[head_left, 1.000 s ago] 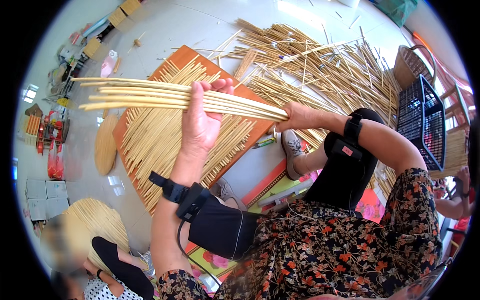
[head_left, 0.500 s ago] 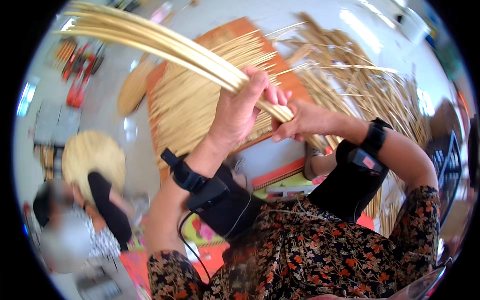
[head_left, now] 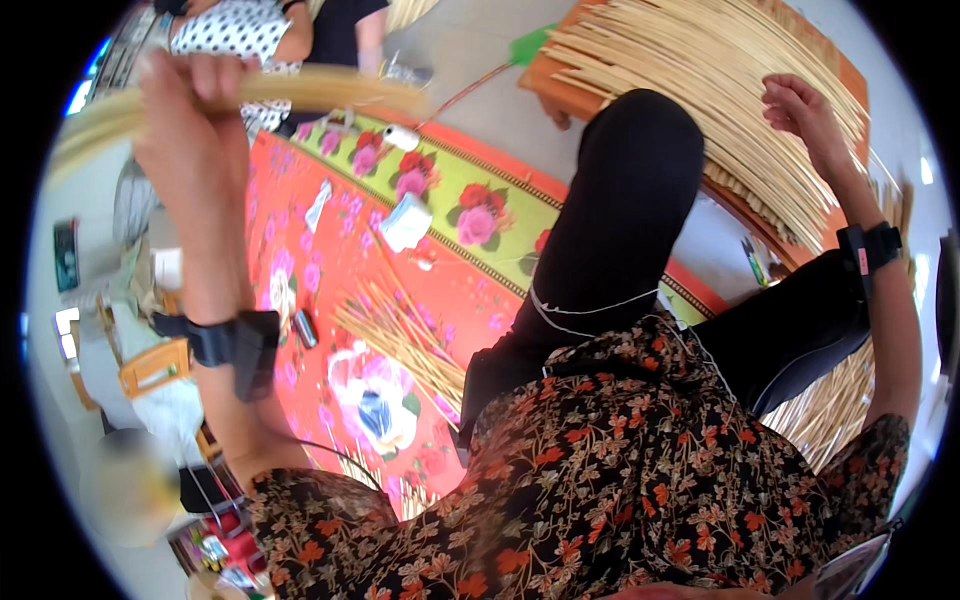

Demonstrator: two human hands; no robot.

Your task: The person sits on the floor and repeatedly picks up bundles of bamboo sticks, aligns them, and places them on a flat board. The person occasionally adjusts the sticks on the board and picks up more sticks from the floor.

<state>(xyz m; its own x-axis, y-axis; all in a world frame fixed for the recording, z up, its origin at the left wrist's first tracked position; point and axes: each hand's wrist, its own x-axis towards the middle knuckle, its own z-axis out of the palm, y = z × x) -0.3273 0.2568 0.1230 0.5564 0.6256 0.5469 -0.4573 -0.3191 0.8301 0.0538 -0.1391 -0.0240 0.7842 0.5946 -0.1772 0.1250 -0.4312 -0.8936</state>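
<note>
High on the left, my left hand is closed around a bundle of pale straw-coloured strips. The bundle sticks out on both sides of the fist and is smeared by motion. Far to the right, my right hand is lifted, its fingers loosely bent and somewhat apart, with nothing visible in them. Beside and below it are many pale strips laid side by side on a low orange-brown wooden table. Each of my wrists wears a black strapped device.
On the left lies a red and green floral mat with loose sticks, a white crumpled cloth and a small dark cylinder. A person in a polka-dot top sits at the upper left. More strips lie at my right.
Both hands were together on the bundle in front of the table. The right hand has let go; the left has swung the bundle to the left, and my view has turned left toward the mat.
</note>
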